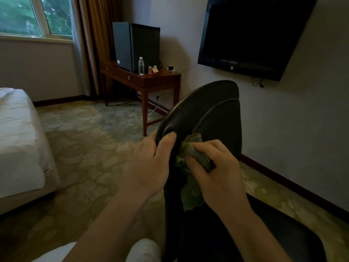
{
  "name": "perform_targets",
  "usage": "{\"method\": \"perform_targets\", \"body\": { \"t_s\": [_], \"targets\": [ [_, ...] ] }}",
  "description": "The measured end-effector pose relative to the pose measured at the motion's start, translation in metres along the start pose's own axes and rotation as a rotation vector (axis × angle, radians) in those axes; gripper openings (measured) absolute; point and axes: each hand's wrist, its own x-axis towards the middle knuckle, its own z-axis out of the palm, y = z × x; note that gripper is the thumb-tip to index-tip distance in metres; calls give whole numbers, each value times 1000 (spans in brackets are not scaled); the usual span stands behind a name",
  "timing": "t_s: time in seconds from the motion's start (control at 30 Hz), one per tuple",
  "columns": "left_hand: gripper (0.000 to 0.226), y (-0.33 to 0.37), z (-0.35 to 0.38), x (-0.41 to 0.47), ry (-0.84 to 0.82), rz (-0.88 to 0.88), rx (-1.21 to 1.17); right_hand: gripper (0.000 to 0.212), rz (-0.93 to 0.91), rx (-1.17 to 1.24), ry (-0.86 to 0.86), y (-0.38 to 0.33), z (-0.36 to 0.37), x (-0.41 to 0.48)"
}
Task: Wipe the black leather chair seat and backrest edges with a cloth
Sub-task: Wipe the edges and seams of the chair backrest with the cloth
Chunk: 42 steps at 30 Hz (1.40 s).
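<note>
Wiping the chair's backrest edge

My left hand (151, 163) grips the rim of the black chair (204, 114); my right hand (217, 167) clutches the bunched green cloth (190, 157), pressing it against the backrest.

**Leather, Cloth and Varnished Wood**

The backrest (204, 110) is black leather, smooth, with a soft sheen and a paler piped seam along its edge. The cloth (190, 191) against it is green fabric, crumpled and matt. The counter (151, 82) is reddish-brown wood under a glossy varnish. On it the bottle (141, 66) is clear plastic, and the cabinet (136, 46) is black with a dull, flat finish. The television (251, 35) has a glossy black screen and frame. The carpet (94, 138) is patterned pile, matt. The bed (17, 138) wears white cloth, rumpled. The curtain (94, 35) is tan fabric hanging in folds.
</note>
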Motion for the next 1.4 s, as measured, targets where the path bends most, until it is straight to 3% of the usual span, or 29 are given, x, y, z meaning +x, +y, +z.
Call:
{"method": "perform_targets", "body": {
  "t_s": [0.2,0.3,0.47,0.67,0.93,1.2,1.4],
  "targets": [
    [30,0,1,-1,8,-8,-4,27,-14,-159,1,3,-4,23],
    [30,1,1,0,12,-3,22,25,39,-139,51,4,-2,24],
    [28,-4,2,4,10,23,10,24,23,-1,-9,-2,2,1],
    [31,-4,1,8,3,30,20,26,12,-149,4,4,-1,23],
    [31,-6,0,11,17,42,32,24,35,-7,54,7,7,11],
    [33,-7,1,14,0,53,45,24,65,-125,78,20,0,37],
    [30,-8,1,13,-5,46,34,20,69,-81,67,14,3,29]
  ]
}}
